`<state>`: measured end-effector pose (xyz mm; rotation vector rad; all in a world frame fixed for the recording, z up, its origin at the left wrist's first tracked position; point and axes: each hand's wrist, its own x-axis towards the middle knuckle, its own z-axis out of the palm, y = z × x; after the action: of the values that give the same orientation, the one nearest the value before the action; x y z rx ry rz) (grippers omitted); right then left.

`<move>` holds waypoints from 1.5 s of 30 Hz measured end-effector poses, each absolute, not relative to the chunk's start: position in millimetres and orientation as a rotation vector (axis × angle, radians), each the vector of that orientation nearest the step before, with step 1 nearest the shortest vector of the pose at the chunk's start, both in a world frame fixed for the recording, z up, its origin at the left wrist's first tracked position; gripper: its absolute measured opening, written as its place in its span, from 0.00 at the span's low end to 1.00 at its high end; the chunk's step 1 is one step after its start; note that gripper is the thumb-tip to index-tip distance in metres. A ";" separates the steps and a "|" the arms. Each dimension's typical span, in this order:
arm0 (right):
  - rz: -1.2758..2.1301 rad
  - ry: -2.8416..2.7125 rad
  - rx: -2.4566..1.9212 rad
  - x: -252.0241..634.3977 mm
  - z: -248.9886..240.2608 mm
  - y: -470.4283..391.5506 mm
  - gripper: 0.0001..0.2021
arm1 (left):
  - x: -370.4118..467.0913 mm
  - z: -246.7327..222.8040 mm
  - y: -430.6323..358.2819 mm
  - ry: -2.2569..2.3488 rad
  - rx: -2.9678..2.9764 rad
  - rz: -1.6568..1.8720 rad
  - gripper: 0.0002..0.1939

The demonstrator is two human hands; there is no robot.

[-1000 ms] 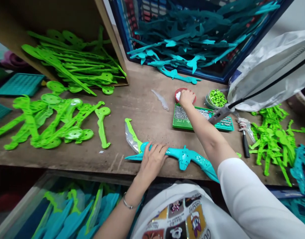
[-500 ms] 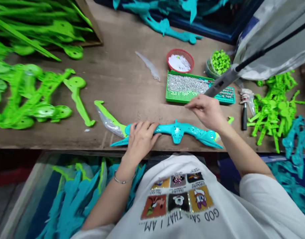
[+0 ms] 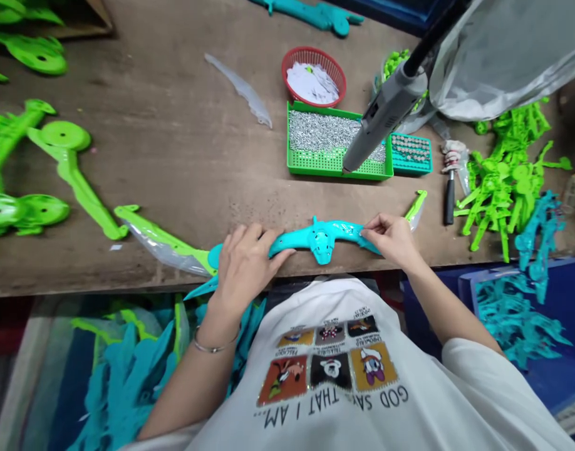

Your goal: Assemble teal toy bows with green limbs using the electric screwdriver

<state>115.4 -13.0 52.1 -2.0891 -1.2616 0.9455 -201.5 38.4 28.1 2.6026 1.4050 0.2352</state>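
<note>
In the head view, a teal bow-shaped piece [image 3: 322, 245] lies at the near edge of the worktop [image 3: 184, 156], around the centre of the frame. The left hand [image 3: 245, 266] is clamped over its left part, fingers across the top and thumb along the lower side. The right hand [image 3: 393, 241] is at its right part, thumb and fingertips brought together against it; whether something small sits between them cannot be told. The two hands are apart, with the middle of the piece bare between them. A green limb with a clear blade [image 3: 170, 244] extends leftward from the piece, and a green tip [image 3: 418, 207] shows beyond the right hand.

Above centre, a red basket [image 3: 340, 74] holds white pieces [image 3: 310, 82]. Just below it, a green tray [image 3: 310, 164] contains many small silvery parts [image 3: 320, 130], with a teal tray [image 3: 412, 164] at its right end. A grey tool [image 3: 384, 116] slants down over the green tray. A clear strip [image 3: 243, 91] lies left of the basket. At right are a black-handled tool [image 3: 450, 199] and a heap of green parts [image 3: 508, 181]; a green arm [image 3: 76, 175] lies at left. A blue crate [image 3: 564, 300] with teal parts [image 3: 517, 319] occupies the lower right.
</note>
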 end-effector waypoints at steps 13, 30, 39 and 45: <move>0.809 -1.334 -2.173 98.1 54.2 -0.8 0.05 | -203.6 24.2 40.6 1.351 2.592 0.246 0.19; 0.714 -1.340 -2.193 97.4 53.1 -7.2 0.05 | -204.5 22.2 40.4 1.348 2.543 0.264 0.19; 0.744 -1.523 -2.162 100.4 63.2 -11.6 0.09 | -205.2 23.2 40.5 1.351 2.540 0.252 0.18; 0.691 -1.413 -2.095 102.5 52.5 -16.7 0.10 | -192.1 30.6 39.7 1.353 2.564 0.168 0.20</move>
<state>102.5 -16.7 52.5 -2.0951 -1.4131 0.6911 -192.1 39.7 30.6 2.5642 1.3527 0.1681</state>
